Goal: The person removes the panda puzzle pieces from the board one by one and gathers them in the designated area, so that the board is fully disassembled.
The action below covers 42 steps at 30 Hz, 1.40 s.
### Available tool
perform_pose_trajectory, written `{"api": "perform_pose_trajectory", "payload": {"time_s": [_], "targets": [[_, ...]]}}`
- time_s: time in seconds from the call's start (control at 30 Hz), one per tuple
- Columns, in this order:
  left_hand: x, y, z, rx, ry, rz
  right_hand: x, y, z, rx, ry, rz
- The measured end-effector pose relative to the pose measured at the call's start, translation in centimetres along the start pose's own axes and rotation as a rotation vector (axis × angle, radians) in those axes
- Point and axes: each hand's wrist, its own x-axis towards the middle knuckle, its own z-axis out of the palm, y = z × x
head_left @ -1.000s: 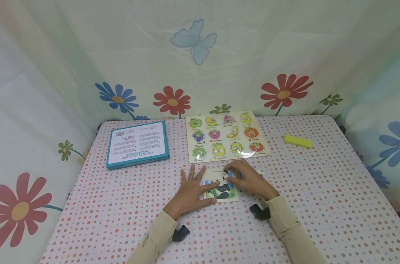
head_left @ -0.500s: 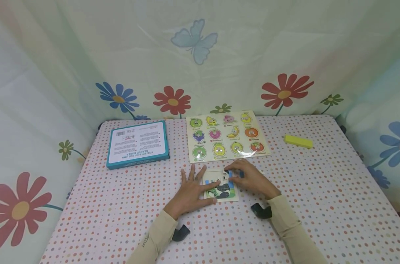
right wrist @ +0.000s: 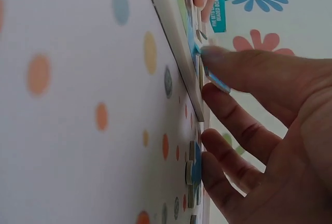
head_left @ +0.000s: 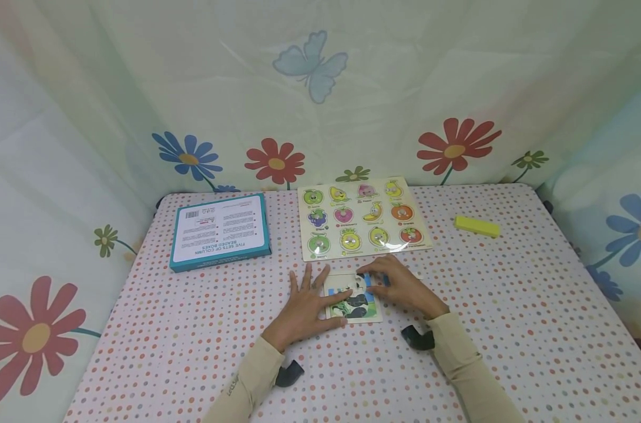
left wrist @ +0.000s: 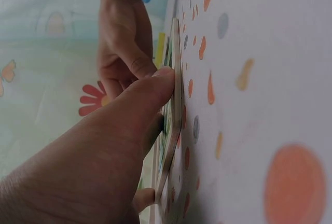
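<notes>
A small wooden jigsaw board (head_left: 370, 319) with a panda picture lies on the table. My left hand (head_left: 302, 314) rests on its left side, fingers spread, the thumb along the near edge and the index finger across the picture. At the board's upper right, my right hand (head_left: 402, 289) pinches a puzzle piece (right wrist: 218, 82) between thumb and index finger. In the right wrist view this piece is tilted over the board. A loose blue puzzle piece (right wrist: 195, 172) lies on the table beside the right hand's other fingers. Part of the picture is hidden under the hands.
Behind the board lies a fruit puzzle board (head_left: 366, 226). A teal box (head_left: 220, 232) sits at the back left and a yellow block (head_left: 477, 226) at the right. The dotted tablecloth (head_left: 183, 352) ends against a flowered curtain (head_left: 383, 117).
My right hand's fingers have shifted very slightly at the board's upper right, with the puzzle piece in them. My left hand has stayed in place.
</notes>
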Motion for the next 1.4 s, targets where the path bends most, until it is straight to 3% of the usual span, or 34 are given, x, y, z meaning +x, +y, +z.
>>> {"api": "perform_pose_trajectory", "payload": {"time_s": [0.57, 1.0, 1.17, 1.4], "targets": [[0.1, 0.1, -0.1, -0.011, -0.028, -0.024, -0.1, 0.2, 0.2, 0.079, 0.052, 0.088], [0.1, 0.2, -0.2, -0.015, -0.019, -0.021, -0.2, 0.9, -0.5, 0.194, 0.079, 0.022], [0.1, 0.2, -0.2, -0.011, -0.018, -0.02, -0.6, 1.2, -1.0, 0.249, 0.087, 0.078], [0.0, 0.2, -0.2, -0.008, -0.018, -0.021, -1.2, 2.0, -2.2, 0.239, 0.118, 0.114]]}}
